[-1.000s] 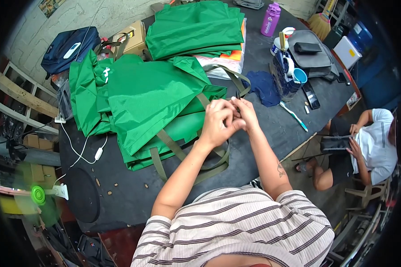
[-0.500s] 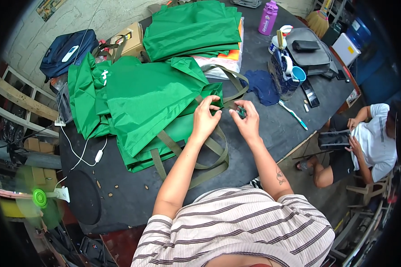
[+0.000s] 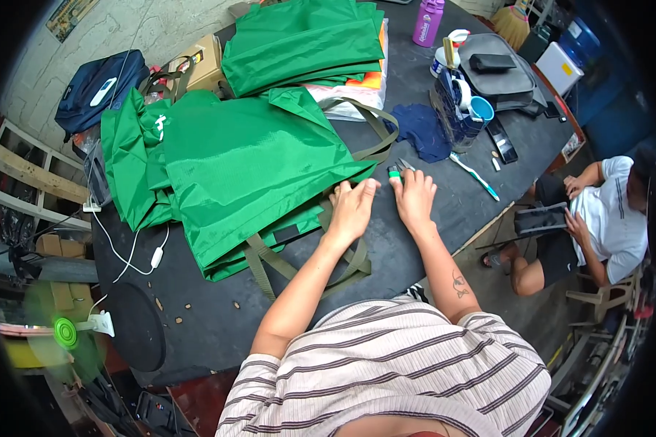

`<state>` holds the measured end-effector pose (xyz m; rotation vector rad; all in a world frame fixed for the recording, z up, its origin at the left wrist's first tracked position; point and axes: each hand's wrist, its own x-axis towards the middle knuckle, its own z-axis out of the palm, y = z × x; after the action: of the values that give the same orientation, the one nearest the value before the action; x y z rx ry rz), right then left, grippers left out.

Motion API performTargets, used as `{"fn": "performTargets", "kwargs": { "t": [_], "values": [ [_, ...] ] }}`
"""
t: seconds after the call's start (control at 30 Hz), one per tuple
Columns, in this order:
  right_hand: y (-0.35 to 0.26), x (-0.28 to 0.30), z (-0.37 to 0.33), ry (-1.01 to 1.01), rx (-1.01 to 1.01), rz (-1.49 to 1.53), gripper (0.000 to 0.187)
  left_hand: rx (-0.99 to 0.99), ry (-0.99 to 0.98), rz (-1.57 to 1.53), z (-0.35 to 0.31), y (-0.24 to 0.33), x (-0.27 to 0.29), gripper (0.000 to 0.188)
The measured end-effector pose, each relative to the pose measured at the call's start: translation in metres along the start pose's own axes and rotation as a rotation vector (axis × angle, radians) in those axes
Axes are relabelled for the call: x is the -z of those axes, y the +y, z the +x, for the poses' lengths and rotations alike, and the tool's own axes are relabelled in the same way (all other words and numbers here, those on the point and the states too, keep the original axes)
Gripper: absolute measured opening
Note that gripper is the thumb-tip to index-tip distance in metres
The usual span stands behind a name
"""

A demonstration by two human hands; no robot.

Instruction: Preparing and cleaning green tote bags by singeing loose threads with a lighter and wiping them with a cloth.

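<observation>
A green fabric tote bag (image 3: 255, 164) with olive webbing handles (image 3: 353, 271) lies spread over the dark table. My left hand (image 3: 352, 211) is at the bag's right corner, fingers curled under its edge and thumb on top, gripping it. Beside it, my right hand (image 3: 415, 200) rests low over the table, its fingers closed on small thread snips (image 3: 395, 173) with a green part and pointed metal blades. The blades point away from me, apart from the bag. Part of the snips is hidden by my fingers.
Folded green bags (image 3: 302, 47) are stacked at the back. To the right are a navy cloth (image 3: 419, 135), a toothbrush (image 3: 475, 177), a phone (image 3: 501, 140), a wire holder (image 3: 455, 109) and a purple bottle (image 3: 428, 22). A fan (image 3: 65, 333) spins at left; a person (image 3: 608, 218) sits at right.
My left hand has moved down and right, drawing the bag's corner with it. My right hand has lowered toward the table, and the snips now show more clearly. The view has shifted slightly.
</observation>
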<state>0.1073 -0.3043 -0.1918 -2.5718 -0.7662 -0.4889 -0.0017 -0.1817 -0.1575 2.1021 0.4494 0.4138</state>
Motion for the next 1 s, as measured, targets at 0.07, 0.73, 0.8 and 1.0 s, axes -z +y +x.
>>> {"fn": "performTargets", "kwargs": {
  "t": [0.07,0.73,0.8,1.0],
  "values": [
    [0.002,-0.006,0.001,0.014,0.004,-0.008,0.024,0.030,0.001,0.128,-0.005,-0.006,-0.011,0.045],
    [-0.040,0.006,-0.030,0.006,0.132,0.389,0.028,-0.049,0.389,-0.119,0.006,-0.041,-0.028,0.048],
    [-0.039,0.005,-0.031,0.072,0.100,0.427,0.025,-0.040,0.401,-0.102,0.005,-0.041,-0.029,0.048],
    [-0.041,0.006,-0.027,0.040,0.090,0.436,0.026,0.013,0.380,-0.069,0.006,-0.037,-0.027,0.042]
  ]
}}
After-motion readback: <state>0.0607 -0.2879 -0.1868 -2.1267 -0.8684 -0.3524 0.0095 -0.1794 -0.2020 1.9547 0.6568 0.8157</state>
